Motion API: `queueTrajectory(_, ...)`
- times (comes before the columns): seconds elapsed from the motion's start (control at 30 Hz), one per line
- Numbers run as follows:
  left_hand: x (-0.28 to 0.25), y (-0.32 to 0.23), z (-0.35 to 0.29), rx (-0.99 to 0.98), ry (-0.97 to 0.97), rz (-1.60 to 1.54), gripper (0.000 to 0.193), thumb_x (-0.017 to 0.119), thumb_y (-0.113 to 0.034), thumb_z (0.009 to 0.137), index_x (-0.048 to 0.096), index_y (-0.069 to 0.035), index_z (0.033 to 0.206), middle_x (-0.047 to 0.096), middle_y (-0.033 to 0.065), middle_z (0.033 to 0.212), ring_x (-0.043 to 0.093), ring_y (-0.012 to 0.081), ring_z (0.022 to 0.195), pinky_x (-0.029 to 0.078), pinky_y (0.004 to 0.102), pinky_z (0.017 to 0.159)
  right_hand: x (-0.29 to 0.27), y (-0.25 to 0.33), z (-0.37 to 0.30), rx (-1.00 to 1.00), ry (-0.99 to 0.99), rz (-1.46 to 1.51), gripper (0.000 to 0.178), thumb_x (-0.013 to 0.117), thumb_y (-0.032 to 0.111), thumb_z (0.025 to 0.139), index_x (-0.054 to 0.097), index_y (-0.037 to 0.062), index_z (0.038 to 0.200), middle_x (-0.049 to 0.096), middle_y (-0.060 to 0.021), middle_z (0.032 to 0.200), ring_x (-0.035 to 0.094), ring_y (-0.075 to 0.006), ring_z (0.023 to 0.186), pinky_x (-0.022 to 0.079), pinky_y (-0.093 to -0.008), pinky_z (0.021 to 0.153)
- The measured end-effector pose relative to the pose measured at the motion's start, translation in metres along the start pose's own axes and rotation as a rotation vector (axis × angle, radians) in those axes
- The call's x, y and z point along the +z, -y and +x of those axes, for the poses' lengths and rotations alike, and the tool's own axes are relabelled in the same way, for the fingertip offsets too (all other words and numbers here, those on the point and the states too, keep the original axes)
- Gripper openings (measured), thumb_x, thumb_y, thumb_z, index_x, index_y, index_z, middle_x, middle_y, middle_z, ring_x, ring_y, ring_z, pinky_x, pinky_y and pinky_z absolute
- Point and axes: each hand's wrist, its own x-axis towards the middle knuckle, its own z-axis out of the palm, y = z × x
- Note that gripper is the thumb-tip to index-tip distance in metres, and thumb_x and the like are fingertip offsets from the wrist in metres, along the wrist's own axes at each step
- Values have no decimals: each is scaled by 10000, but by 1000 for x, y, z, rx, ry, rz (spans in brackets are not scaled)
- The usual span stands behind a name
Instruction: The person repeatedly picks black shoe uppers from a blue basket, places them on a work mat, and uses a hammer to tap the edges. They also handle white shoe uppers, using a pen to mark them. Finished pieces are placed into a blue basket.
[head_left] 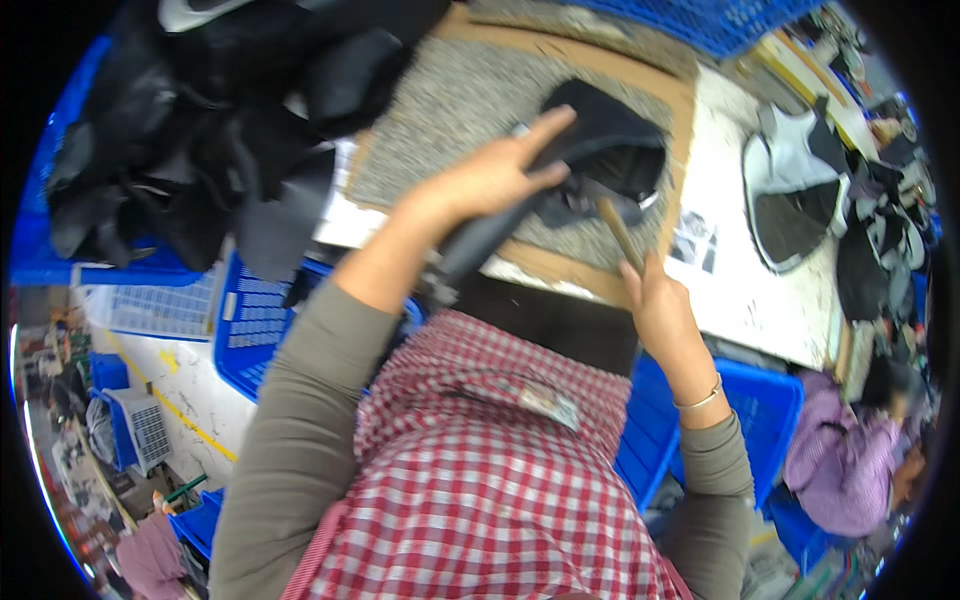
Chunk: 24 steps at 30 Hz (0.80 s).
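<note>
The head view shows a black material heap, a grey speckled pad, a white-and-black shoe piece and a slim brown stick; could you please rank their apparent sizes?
Black material heap
Grey speckled pad
White-and-black shoe piece
Slim brown stick

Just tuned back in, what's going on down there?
A person's right hand holds a stick-like tool against or just over a black shoe part; its tip is too blurred to tell. The left hand is at that part's left side, fingers spread. The part lies on a grey mat, with a black heap to the left.
</note>
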Motion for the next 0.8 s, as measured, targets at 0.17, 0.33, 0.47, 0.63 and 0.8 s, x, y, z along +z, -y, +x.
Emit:
queueTrajectory(0.17,0,-22,-59,-91,-147,65,862,691,-194,935,208,-259,1646,677,340,1114,649,531,1018,512,519,882,16,-13,-6,-22,11,119,331,613,282,1034,579,-39,961,640,-310,731,645,-518,737,509,-541,607)
queueTrajectory(0.33,-13,-21,-254,-369,-389,391,935,659,-108,888,138,-218,1657,469,272,1522,642,473,1144,542,486,946,12,-4,-66,50,317,441,345,610,304,1041,543,-24,956,576,-295,714,602,-526,720,450,-512,574)
queueTrajectory(0.47,-54,-20,-372,-1152,271,780,875,770,-276,862,321,-116,1596,531,260,1463,577,418,1276,517,486,1019,15,6,-97,33,321,445,371,612,322,1045,538,-21,926,557,-271,678,599,-497,659,452,-472,554)
queueTrajectory(0.63,-149,-26,-310,-343,-539,783,501,699,-106,903,587,-27,1384,557,220,1448,511,395,1363,417,428,1143,25,30,-98,45,274,600,371,617,318,1045,550,-24,916,573,-246,694,600,-422,618,475,-433,579)
queueTrajectory(0.8,-285,-25,-129,187,-944,1196,650,749,-65,827,517,-38,1434,547,214,1372,531,398,1283,482,440,1050,21,47,-99,-27,288,484,372,642,323,1028,545,-16,910,575,-291,725,611,-501,692,468,-474,563)
